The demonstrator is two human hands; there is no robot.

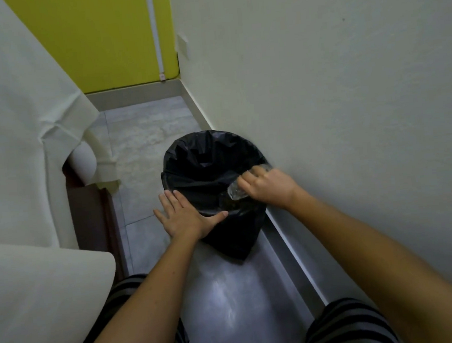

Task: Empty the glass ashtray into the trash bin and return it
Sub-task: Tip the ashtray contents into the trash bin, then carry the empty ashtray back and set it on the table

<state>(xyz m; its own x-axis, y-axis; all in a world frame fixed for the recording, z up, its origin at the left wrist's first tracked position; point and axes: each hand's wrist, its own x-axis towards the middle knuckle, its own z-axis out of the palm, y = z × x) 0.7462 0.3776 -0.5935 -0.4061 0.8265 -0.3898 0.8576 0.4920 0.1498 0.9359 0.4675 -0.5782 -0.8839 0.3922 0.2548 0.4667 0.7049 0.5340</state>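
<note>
The trash bin [204, 156], lined with a black bag, stands on the floor against the right wall. My right hand [268, 185] grips the clear glass ashtray [236, 192] and holds it tilted over the bin's right rim; most of the glass is hidden by my fingers and blurred. My left hand [185, 216] lies flat with fingers spread on the near left edge of the bag. The bin's inside is too dark to see any contents.
A bed with white sheets [11, 135] and a dark wooden frame [92, 216] fills the left side. The white wall [334, 79] runs close along the right, leaving a narrow strip of grey tiled floor [144, 129]. A yellow-green wall [103, 37] closes the far end.
</note>
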